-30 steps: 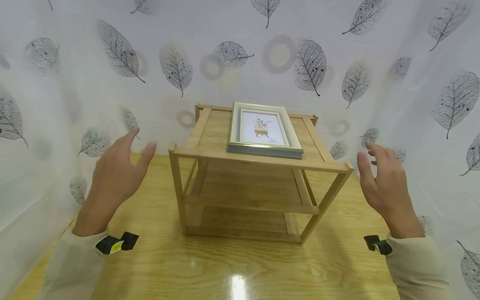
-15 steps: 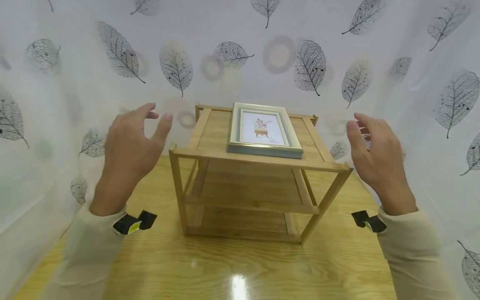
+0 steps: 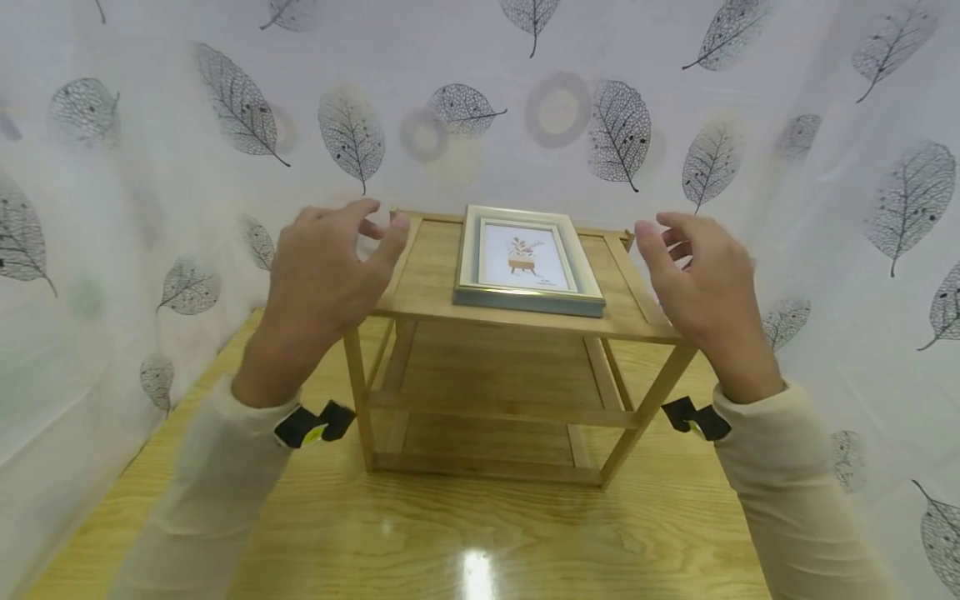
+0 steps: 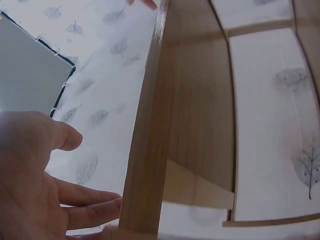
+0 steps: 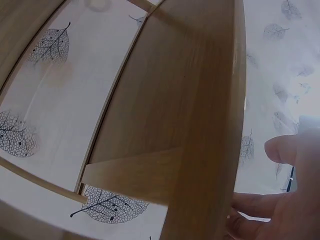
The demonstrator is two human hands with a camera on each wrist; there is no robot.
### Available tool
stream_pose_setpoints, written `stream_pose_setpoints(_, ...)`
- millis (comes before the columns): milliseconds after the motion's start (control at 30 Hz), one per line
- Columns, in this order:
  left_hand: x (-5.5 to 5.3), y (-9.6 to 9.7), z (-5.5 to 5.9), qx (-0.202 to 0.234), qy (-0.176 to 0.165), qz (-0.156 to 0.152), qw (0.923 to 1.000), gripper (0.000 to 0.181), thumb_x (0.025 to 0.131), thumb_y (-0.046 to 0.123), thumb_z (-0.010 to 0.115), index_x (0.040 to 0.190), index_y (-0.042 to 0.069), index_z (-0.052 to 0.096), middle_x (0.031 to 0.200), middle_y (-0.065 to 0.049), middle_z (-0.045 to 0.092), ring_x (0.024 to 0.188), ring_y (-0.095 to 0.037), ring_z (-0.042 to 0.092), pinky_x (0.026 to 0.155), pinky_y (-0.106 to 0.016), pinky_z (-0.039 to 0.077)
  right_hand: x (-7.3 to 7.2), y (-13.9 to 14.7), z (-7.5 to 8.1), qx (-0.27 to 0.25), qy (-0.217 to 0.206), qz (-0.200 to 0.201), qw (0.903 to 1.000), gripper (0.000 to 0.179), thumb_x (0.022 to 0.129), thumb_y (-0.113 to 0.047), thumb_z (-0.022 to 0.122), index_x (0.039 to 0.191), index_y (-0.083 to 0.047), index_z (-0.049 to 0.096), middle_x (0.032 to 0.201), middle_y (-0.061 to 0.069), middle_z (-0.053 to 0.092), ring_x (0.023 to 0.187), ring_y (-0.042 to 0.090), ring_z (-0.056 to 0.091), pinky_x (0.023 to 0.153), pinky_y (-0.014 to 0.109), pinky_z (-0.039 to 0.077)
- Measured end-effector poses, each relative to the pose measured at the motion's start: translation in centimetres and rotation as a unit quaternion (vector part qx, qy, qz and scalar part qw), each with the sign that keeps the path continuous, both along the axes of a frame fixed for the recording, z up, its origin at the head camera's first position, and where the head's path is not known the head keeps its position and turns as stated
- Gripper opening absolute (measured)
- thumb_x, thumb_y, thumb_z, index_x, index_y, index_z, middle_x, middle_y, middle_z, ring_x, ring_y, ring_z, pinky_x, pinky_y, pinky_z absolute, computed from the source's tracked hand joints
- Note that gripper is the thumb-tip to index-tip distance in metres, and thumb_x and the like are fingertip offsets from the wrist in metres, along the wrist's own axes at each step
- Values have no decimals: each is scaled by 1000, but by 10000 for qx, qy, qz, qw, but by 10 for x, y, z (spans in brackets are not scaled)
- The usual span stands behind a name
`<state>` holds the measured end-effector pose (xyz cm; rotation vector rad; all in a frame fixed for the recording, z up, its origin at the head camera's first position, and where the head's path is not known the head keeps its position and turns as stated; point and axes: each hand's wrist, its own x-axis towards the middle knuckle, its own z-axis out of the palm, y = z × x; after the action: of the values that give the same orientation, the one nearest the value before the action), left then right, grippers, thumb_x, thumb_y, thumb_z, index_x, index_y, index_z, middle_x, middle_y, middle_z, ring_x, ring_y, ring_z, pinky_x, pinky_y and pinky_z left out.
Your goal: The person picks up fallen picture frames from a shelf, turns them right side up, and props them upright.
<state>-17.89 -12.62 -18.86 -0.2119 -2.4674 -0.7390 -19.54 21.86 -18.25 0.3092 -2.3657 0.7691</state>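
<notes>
A picture frame with a pale cream and blue-grey border lies face up on the top of a wooden shelf rack. Its print shows a plant in a footed pot. Over the rack's left front corner hovers my left hand, thumb apart from the loosely bent fingers, holding nothing. On the opposite side my right hand overlaps the right front corner, likewise relaxed and holding nothing. In the left wrist view the left fingers reach the rack's edge; the right wrist view has the right fingers partly behind its front rail.
The rack has two lower shelves and stands on a glossy wood-grain surface. Behind and on both sides hangs a whitish curtain printed with skeleton leaves.
Both hands have moved inward, the left one rightward and the right one leftward, from beside the rack to over its front corners. The picture frame and rack have stayed put.
</notes>
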Motion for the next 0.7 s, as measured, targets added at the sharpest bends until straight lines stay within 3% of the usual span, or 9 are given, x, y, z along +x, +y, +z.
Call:
stream_pose_setpoints(133, -3, 10, 3, -303, -313, -127, 9990, 63, 103, 55, 41, 138, 6, 60, 117, -7, 72, 129, -38, 48, 108, -60, 33, -2, -10, -2, 254, -393, 30, 9989, 62, 103, -50, 47, 134, 2, 61, 113, 23, 66, 103, 37, 61, 85, 54, 45)
stream_pose_setpoints(367, -12, 27, 2, -663, -729, -297, 9947, 61, 103, 52, 44, 141, 7, 58, 113, -6, 72, 128, -38, 46, 109, -56, 32, -7, -22, -9, 552, -816, 158, 9950, 60, 102, -49, 48, 129, 1, 66, 106, 19, 66, 98, 33, 62, 81, 50, 49)
stream_pose_setpoints(533, -17, 36, -1, -813, -875, -391, 9921, 56, 102, 50, 44, 129, 6, 67, 108, -6, 73, 126, -37, 46, 111, -56, 30, -8, -26, -10, 697, -1022, 327, 9918, 57, 103, -46, 48, 127, 1, 67, 107, 19, 66, 96, 33, 60, 80, 49, 48)
stream_pose_setpoints(700, -20, 42, -3, -934, -834, -560, 9906, 46, 101, 48, 48, 104, 9, 73, 98, -6, 74, 118, -38, 50, 105, -55, 31, -11, -28, -11, 761, -1182, 477, 9889, 56, 103, -45, 49, 128, 2, 67, 108, 20, 68, 95, 32, 61, 80, 48, 49)
